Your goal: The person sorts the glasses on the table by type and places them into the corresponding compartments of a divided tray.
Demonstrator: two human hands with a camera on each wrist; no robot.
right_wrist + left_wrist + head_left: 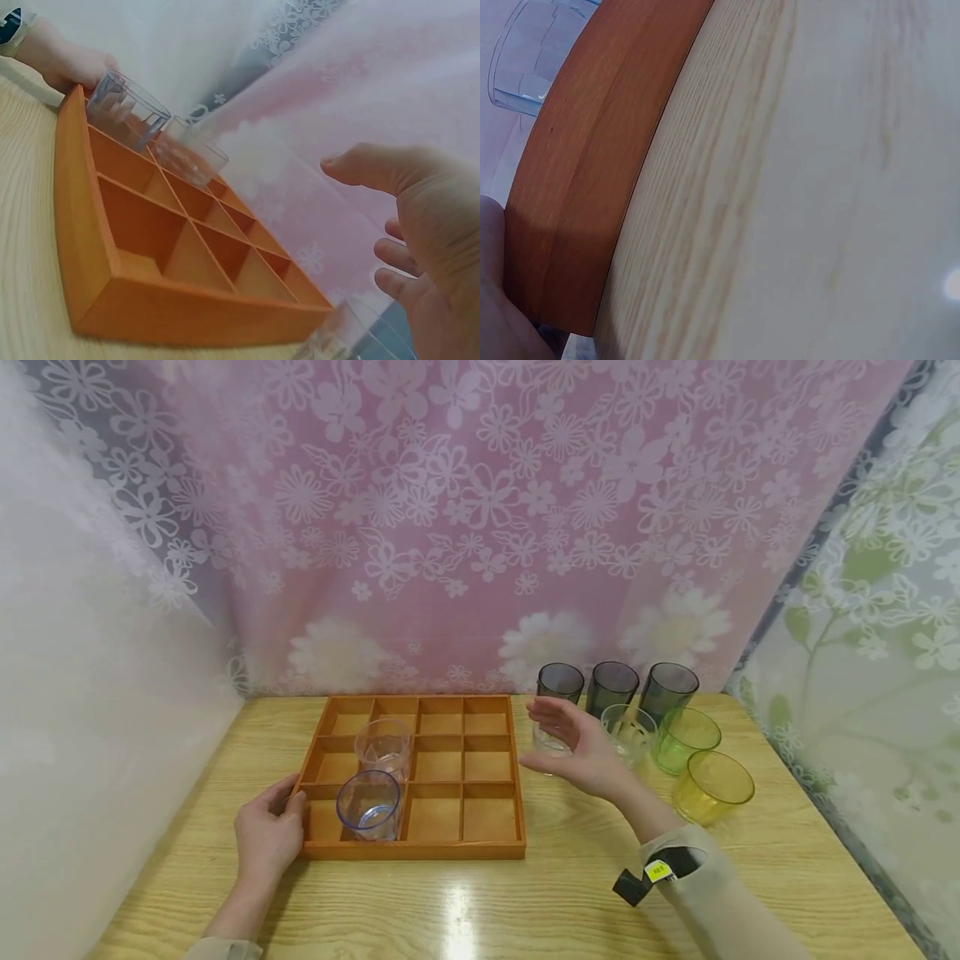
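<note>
My left hand (268, 833) grips the left side of a wooden compartment tray (412, 852), near its front corner. In the tray's second column, a blue-rimmed clear glass (369, 810) stands in the front row and a pinkish clear glass (384, 750) in the middle row. To the right of the tray, my right hand (581, 752) is held with thumb and fingers apart, nothing between them. A clear glass (551, 742) stands just beyond it, partly hidden by the fingers. Touching cannot be made out; in the right wrist view that glass (337, 334) shows below the fingers.
Three dark grey glasses (613, 689) line the back right of the table. In front of them stand another clear glass (628, 739), a green glass (686, 743) and a yellow glass (712, 789). Flowered curtains (450, 527) hang behind and at the sides.
</note>
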